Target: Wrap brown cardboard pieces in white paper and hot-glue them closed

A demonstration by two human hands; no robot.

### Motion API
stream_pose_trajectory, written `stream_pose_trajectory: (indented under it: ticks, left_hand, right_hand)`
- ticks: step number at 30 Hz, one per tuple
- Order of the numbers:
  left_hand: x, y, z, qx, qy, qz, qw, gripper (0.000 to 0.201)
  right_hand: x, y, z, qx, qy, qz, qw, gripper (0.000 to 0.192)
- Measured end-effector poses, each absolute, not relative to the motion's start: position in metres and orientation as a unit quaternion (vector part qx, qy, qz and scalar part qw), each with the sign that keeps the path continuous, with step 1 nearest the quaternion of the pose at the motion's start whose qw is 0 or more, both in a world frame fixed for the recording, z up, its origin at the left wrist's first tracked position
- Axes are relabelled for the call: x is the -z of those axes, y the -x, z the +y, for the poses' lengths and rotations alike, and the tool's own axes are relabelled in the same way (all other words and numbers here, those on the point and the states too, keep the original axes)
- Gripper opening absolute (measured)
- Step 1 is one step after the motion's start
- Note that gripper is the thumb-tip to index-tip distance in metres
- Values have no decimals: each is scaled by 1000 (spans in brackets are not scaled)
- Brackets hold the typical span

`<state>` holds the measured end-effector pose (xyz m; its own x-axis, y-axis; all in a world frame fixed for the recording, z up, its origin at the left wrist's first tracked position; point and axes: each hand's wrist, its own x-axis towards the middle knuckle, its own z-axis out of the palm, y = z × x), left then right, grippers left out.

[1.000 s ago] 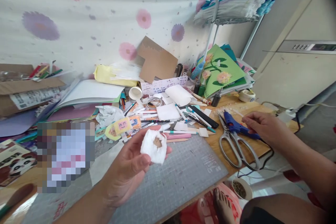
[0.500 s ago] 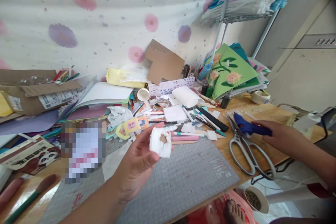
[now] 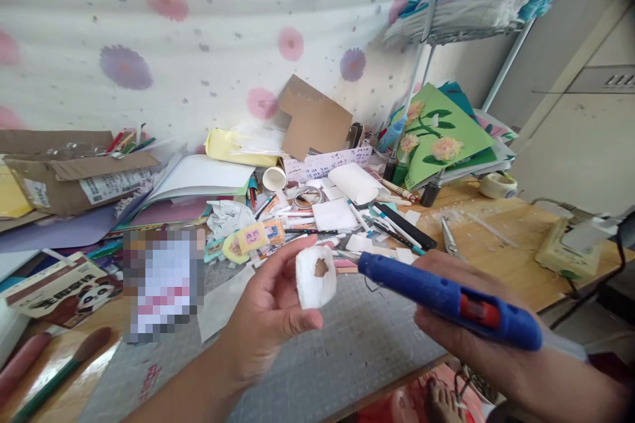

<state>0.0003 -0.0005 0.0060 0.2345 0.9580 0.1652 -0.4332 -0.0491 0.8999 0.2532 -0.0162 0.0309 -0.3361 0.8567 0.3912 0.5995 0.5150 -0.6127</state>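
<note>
My left hand (image 3: pixel 268 317) pinches a small white padded block (image 3: pixel 307 281) with a brown spot in the hollow of its face, held above the grey cutting mat (image 3: pixel 342 357). My right hand (image 3: pixel 471 324) is wrapped round a blue hot glue gun (image 3: pixel 446 297) with a red part in its side and a clear glue stick at its rear. Its nozzle points left at the block, a short way off from it. Metal scissors (image 3: pixel 450 238) lie behind the glue gun, their handles hidden by it and my hand.
Pens, paper scraps and a white cup (image 3: pixel 274 178) clutter the table's middle. A cardboard box (image 3: pixel 74 178) stands at the left, a brush (image 3: pixel 69 370) at the near left. A power strip (image 3: pixel 568 248) sits at the right, near a tape roll (image 3: pixel 497 185).
My right hand has lifted the glue gun off the scissors area and brought it left and nearer, beside the white block. My left hand has tilted the block slightly.
</note>
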Motion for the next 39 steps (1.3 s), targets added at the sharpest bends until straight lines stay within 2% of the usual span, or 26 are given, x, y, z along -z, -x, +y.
stream_pose_trajectory:
  ticks: [3,9,15,27,32,39]
  left_hand:
    - [-6,-1,-1,-561,-466,286,621,61]
    - [-4,0,-1,-562,-479,278,614,61]
    - [-4,1,-1,-558,-490,271,613,61]
    - [-4,0,-2,-557,-497,274,606,60]
    - [-4,1,-1,-556,-497,280,605,60]
    - [-4,2,-3,-548,-520,277,594,57]
  right_hand:
    - [-35,-241,-17,-203,439,-826,289,6]
    - [-25,-244,-13,-193,463,-813,296,17]
    - [-40,-239,-12,-198,436,-831,283,6]
    - [-44,-238,-15,-184,412,-839,305,4]
    - [-45,-239,-15,-198,429,-833,288,14]
    - [-51,-232,-16,-181,388,-836,345,7]
